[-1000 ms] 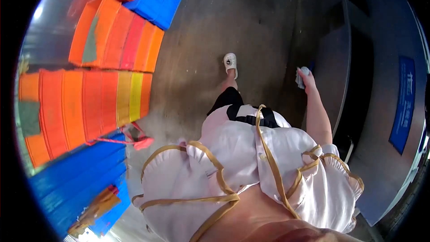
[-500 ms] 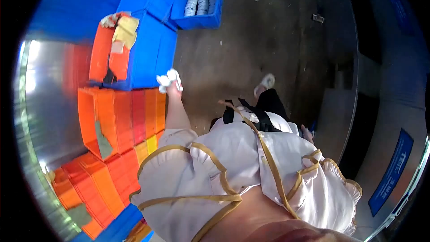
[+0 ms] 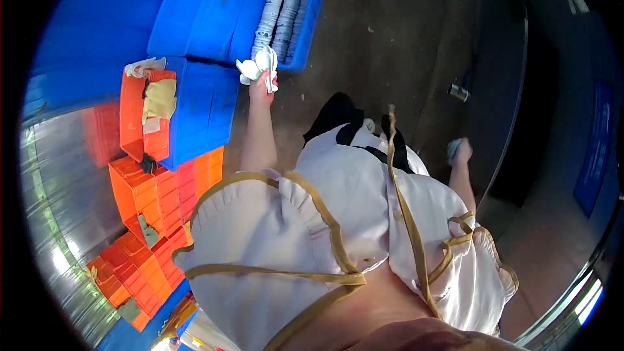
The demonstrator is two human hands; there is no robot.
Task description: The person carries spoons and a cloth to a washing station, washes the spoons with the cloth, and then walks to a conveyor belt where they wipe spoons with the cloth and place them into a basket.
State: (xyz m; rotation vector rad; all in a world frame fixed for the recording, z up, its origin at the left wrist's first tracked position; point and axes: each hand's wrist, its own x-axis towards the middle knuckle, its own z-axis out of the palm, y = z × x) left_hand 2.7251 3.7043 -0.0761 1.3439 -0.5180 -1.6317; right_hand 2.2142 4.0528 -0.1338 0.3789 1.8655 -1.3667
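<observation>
From where I stand, the open bin (image 3: pixel 313 23) at top centre is bright blue, its stacked rows (image 3: pixel 283 25) whitish grey with dark bands. The pieces (image 3: pixel 266 58) in the left hand (image 3: pixel 262 84) are plain white; the bundle (image 3: pixel 453 149) in the right hand (image 3: pixel 463 151) is pale grey-blue. The crates (image 3: pixel 156 201) at lower left run orange into red, with a grey-green patch (image 3: pixel 148 231). Above them, a pale yellow cloth (image 3: pixel 159 99) shows against an orange-red bin (image 3: pixel 131 117). The blouse (image 3: pixel 351 201) is white, edged in golden tan; the floor (image 3: pixel 390 45) is dark grey-brown, and the label (image 3: pixel 595 149) at far right is deep blue.
</observation>
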